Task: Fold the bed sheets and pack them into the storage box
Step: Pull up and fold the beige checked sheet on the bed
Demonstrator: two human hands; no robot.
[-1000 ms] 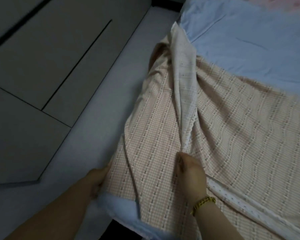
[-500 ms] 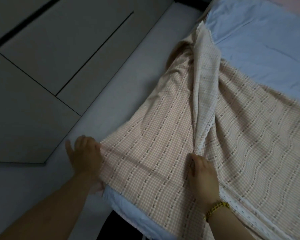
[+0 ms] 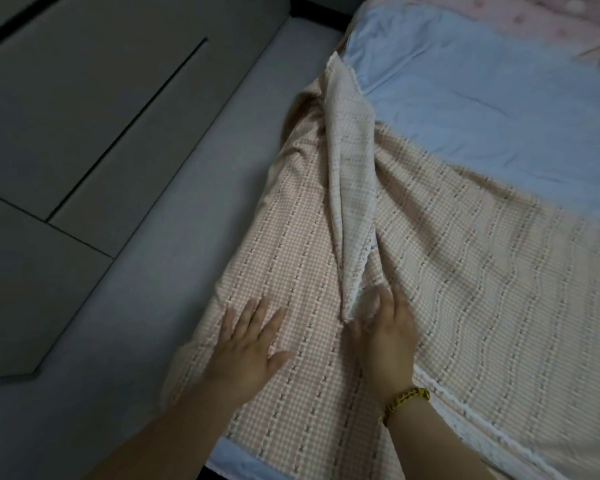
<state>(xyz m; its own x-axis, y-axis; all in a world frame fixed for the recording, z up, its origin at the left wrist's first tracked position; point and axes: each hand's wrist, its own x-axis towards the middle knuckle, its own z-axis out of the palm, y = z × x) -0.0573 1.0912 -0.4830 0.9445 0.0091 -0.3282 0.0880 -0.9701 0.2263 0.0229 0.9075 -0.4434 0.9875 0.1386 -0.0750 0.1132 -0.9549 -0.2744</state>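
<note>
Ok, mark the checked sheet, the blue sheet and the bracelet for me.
checked sheet [image 3: 482, 289]: head view, flat patterned area right of the bunched ridge.
blue sheet [image 3: 482, 98]: head view, bare middle of the far part.
bracelet [image 3: 405, 400]: head view, yellow beads on the right wrist.

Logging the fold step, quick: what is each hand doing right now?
Left hand: open, fingers spread, flat on the checked sheet.
Right hand: on the sheet's bunched fold; cannot tell whether it grips.
</note>
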